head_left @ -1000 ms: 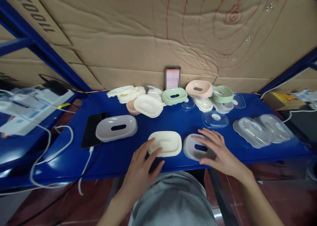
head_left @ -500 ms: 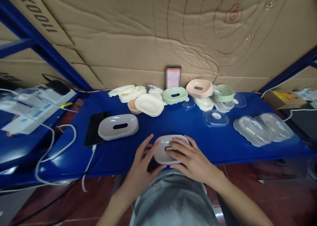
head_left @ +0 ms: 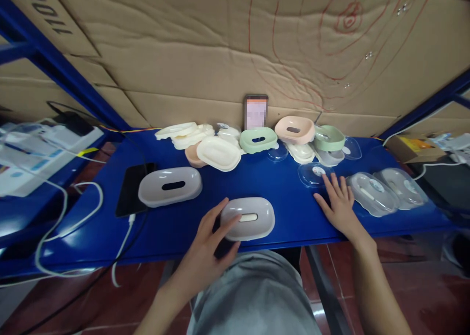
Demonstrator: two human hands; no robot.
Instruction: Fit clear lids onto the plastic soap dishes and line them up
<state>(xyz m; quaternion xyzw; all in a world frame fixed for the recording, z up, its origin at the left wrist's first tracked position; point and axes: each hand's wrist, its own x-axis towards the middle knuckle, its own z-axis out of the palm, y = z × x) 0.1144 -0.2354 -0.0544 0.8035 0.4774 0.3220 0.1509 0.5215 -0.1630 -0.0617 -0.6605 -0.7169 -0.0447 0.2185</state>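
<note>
A pale grey soap dish (head_left: pixel 266 220) with a white strip in its middle slot lies at the table's front edge. My left hand (head_left: pixel 211 239) grips its left end, the index finger inside by the slot and the thumb at the near rim. My right hand (head_left: pixel 340 205) is open, fingers spread, off to the right. Its fingertips reach the near right edge of a clear oval lid (head_left: pixel 310 174) with a round sticker; whether they touch it I cannot tell. Right of that hand lie two dishes under clear lids (head_left: pixel 372 195).
Another grey dish (head_left: pixel 152 188) overlaps a black phone (head_left: pixel 128 193) with a white cable. Along the back are cream trays (head_left: pixel 220 154), green dishes (head_left: pixel 253 146) and a peach dish (head_left: pixel 293 129), before an upright phone (head_left: pixel 256 112) and a cardboard wall (head_left: pixel 183 70). Power strips (head_left: pixel 40 163) stand left.
My right hand has left the grey soap dish and moved right and forward to the clear lid. My left hand stays on the dish, whose slot now shows the white strip uncovered.
</note>
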